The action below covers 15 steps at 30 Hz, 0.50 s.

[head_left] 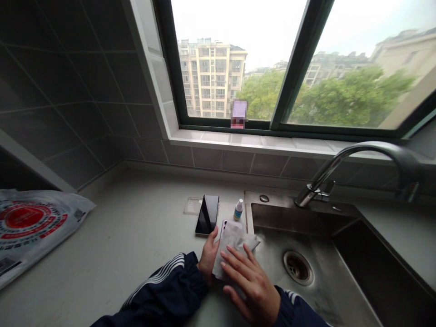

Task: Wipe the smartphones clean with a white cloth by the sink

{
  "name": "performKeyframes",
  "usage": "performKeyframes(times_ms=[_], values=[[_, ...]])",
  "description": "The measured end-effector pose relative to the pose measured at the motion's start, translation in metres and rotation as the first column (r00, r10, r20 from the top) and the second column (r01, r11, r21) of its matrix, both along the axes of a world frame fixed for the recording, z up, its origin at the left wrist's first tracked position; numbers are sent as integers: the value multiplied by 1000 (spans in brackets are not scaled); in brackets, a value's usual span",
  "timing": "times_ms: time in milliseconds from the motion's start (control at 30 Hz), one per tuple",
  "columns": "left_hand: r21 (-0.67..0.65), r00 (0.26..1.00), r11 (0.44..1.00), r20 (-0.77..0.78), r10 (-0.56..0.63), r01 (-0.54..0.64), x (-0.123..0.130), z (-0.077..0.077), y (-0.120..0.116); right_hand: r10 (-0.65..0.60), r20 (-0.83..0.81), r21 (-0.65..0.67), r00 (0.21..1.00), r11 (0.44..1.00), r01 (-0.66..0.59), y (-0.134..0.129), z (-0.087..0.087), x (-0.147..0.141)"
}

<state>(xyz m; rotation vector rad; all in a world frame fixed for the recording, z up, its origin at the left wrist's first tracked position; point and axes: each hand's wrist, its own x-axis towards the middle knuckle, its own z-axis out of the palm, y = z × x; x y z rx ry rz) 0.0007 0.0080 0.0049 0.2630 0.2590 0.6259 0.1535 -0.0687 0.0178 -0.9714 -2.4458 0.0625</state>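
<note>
My left hand holds a light purple phone by its left edge, thumb along the side. A thin grey cloth covers most of the phone's camera side. Spread over the cloth, the fingers of my right hand lie flat. Just behind, a small white bottle with a blue label stands upright beside the sink. To its left a black-screened phone lies on the counter, its left edge next to a clear case.
A steel sink with a drain and a curved faucet is on the right. At the far left lies a white plastic bag with red print. A window sill runs behind the counter.
</note>
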Motion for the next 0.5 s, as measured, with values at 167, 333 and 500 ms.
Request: performKeyframes(times_ms=[167,333,500], values=[[13,999,1000,35,-9,9,2,-2,-2,-136,9,28,991,990,136,7,-13,3],[35,998,998,33,46,-47,4,-6,-7,-242,82,27,967,970,241,12,-21,7],[125,1000,992,-23,20,-17,6,-6,-10,-353,55,-4,934,935,354,16,-27,11]])
